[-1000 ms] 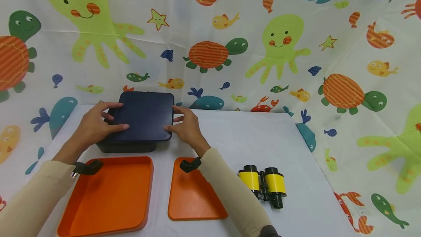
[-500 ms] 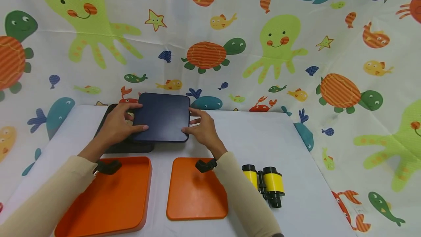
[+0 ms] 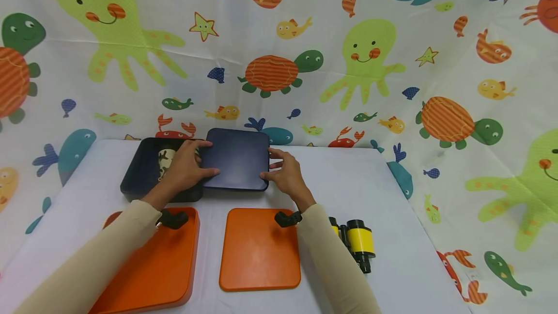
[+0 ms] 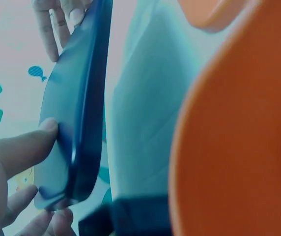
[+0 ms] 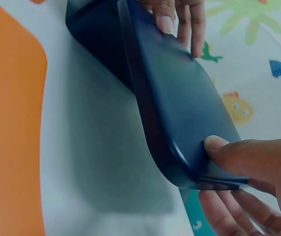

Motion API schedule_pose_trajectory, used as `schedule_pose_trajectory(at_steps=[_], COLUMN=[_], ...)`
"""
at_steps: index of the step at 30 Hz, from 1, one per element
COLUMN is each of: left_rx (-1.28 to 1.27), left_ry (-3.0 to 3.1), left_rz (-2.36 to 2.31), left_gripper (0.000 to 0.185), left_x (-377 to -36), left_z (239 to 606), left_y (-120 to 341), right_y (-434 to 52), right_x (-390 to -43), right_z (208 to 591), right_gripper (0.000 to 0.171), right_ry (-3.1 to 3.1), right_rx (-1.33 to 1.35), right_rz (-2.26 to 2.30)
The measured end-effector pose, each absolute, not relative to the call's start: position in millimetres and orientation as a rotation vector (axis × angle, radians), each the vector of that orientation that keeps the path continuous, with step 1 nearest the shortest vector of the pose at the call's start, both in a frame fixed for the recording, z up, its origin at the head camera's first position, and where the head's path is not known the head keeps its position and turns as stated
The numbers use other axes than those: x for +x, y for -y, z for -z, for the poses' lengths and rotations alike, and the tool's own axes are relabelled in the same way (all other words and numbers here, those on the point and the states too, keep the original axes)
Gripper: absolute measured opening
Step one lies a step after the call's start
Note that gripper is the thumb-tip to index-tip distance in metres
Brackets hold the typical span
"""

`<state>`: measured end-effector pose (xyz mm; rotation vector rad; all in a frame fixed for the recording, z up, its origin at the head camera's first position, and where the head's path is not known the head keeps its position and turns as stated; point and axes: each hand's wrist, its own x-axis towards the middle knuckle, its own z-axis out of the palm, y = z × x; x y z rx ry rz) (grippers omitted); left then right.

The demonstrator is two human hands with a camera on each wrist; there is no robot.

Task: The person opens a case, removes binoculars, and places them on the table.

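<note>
A dark navy lid (image 3: 237,159) is held flat between my two hands above the back of the table. My left hand (image 3: 185,167) grips its left edge, thumb on top and fingers underneath. On the opposite edge my right hand (image 3: 286,176) pinches it the same way, as the right wrist view shows with the thumb (image 5: 219,143) on the top face. The navy box (image 3: 136,173) stands uncovered at the back left, partly behind my left hand. Inside it lies a camouflage-patterned object (image 3: 165,159), mostly hidden by that hand.
An open orange box (image 3: 167,268) sits at the front left, under my left forearm. To its right lies a flat orange lid (image 3: 260,251). Yellow and black binoculars (image 3: 361,241) are partly behind my right sleeve. A sea-animal printed curtain (image 3: 261,23) hangs behind the table.
Both hands have carried the navy lid rightward off the navy box, whose inside and camouflage-patterned object now show. The head view has shifted slightly.
</note>
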<state>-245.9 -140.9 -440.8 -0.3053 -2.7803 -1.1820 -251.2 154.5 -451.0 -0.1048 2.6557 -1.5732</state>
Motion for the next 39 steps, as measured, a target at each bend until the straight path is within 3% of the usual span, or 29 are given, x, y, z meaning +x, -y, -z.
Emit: schedule_pose_trajectory(at_steps=[24,39], left_rx=[-0.217,-0.148], left_ry=[2.846,2.931], left_rz=[1.245,1.218], left_gripper=[0.080,0.079], left_x=[-257.3,-261.7], left_z=[468.2,483.4], left_y=[74.5,64.4], right_y=[-202.5,-205.8], right_x=[-263.6,-270.8], right_z=[462.2,480.1], right_gripper=[0.081,0.081], right_ry=[-2.669,-2.670], right_rx=[0.037,0.064], right_rz=[1.409,1.330])
